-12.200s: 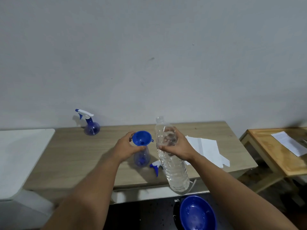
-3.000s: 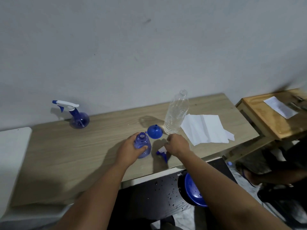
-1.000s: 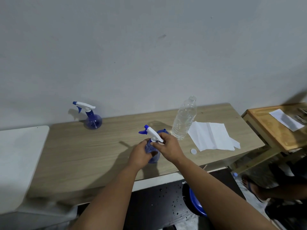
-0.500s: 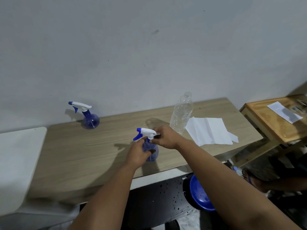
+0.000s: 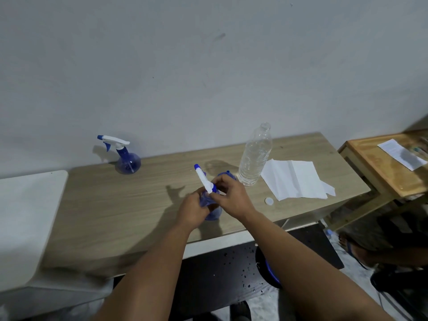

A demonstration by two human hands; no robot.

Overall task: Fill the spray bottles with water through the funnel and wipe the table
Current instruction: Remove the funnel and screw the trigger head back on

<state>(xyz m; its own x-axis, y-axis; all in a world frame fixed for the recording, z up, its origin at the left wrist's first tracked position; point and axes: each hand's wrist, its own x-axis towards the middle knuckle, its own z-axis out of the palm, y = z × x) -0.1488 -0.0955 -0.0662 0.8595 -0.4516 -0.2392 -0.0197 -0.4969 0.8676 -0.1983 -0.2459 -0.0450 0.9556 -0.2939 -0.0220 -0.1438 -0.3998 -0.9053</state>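
Note:
A small blue spray bottle (image 5: 212,213) stands near the front of the wooden table (image 5: 129,205). My left hand (image 5: 193,208) grips its round body. My right hand (image 5: 231,198) pinches the collar of its white and blue trigger head (image 5: 203,179), whose nozzle points up and away. The blue funnel (image 5: 225,176) lies just behind my hands, mostly hidden. A second blue spray bottle (image 5: 126,158) with its head on stands at the back left by the wall. An uncapped clear water bottle (image 5: 254,156) stands to the right of my hands.
White paper towels (image 5: 296,179) lie on the right of the table, with a small white cap (image 5: 269,200) in front of them. A blue basin (image 5: 268,272) sits on the floor under the table edge. A second wooden table (image 5: 379,167) with paper stands at right, a white surface (image 5: 25,216) at left.
The trigger head has turned on the bottle: its nozzle pointed left before and now points up and away. My right hand has shifted round the collar. My left hand keeps hold of the bottle.

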